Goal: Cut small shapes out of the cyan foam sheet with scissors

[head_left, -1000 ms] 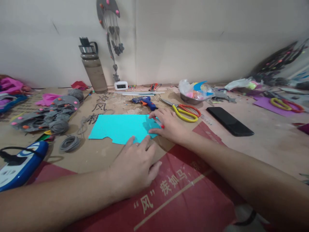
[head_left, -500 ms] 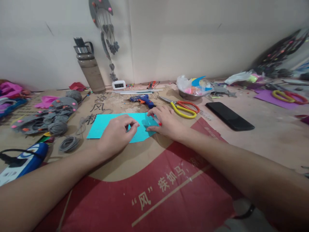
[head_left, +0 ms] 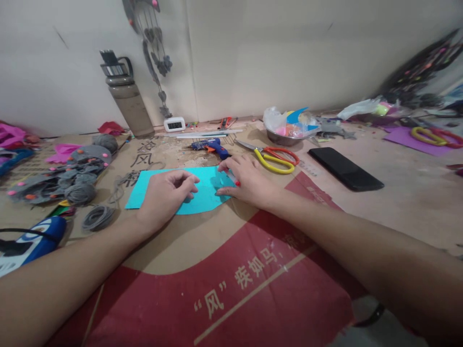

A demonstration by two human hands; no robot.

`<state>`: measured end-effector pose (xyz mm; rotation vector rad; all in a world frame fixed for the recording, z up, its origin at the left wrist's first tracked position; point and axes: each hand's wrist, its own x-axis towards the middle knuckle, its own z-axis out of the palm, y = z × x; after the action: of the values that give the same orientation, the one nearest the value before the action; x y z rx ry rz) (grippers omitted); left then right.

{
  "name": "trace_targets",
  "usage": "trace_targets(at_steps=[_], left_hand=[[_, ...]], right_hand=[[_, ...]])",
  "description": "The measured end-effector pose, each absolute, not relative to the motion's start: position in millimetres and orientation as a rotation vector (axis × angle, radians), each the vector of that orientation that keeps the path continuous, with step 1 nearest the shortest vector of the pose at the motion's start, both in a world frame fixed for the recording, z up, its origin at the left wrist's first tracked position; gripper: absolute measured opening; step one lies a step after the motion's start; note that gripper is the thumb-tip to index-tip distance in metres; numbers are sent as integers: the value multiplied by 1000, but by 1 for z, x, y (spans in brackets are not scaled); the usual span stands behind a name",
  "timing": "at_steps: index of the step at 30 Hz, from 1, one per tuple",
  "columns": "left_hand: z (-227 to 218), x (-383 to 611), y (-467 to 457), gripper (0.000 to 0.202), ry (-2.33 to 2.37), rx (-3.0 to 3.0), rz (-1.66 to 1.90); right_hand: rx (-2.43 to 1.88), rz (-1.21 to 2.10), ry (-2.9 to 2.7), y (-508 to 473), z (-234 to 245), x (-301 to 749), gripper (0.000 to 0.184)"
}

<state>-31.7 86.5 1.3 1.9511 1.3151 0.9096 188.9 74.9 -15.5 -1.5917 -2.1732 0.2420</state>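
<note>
A turquoise sheet [head_left: 197, 205] of felt or paper lies on the cardboard, with one rounded corner at its near right. Over its left half rests my left hand [head_left: 164, 193], fingers loosely curved and slightly apart, nothing visible in them. My right hand [head_left: 249, 183] is at the sheet's right end, closed around a pen [head_left: 233, 178] with a pale barrel and a red end. The pen's other end is hidden by the fingers. Just beyond that hand are a blue glue gun [head_left: 215, 147] and scissors [head_left: 277, 161] with yellow and red handles.
A black phone [head_left: 343, 168] lies to the right. Behind stand a metal bowl [head_left: 285, 139] of scraps, a small digital clock [head_left: 174, 124] and a water bottle [head_left: 128, 106]. Grey yarn [head_left: 97, 218], felt pieces and a blue-white power strip [head_left: 39, 243] are at left.
My left hand has shifted slightly left over the sheet and its fingertips have loosened. My right hand keeps the pen in nearly the same place. The view has moved a little.
</note>
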Motion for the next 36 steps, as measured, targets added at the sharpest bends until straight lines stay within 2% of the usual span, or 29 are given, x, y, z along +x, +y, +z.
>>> trace_targets(at_steps=[4, 7, 13, 16, 21, 23, 28, 36], left_hand=[[0, -34, 86, 25, 1297, 1898, 1091], [0, -36, 85, 25, 1235, 2091, 1101], [-12, -33, 77, 20, 638, 2797, 900], [-18, -31, 75, 22, 551, 2939, 751], [-17, -31, 74, 24, 589, 2977, 687], [-17, -32, 74, 24, 599, 2979, 691], [-20, -33, 75, 25, 632, 2955, 708], [-20, -32, 76, 26, 589, 2982, 689]], right_hand=[[-1592, 234, -2175, 75, -16, 189, 41], [-1599, 222, -2179, 75, -16, 190, 40], [-1615, 204, -2186, 74, -16, 189, 39], [-1589, 209, -2174, 75, -16, 191, 39], [-1416, 238, -1992, 81, -11, 202, 16], [-1326, 265, -1915, 82, -7, 206, 12], [-1253, 291, -1906, 77, -3, 203, 15], [-1540, 197, -2166, 75, -17, 190, 43]])
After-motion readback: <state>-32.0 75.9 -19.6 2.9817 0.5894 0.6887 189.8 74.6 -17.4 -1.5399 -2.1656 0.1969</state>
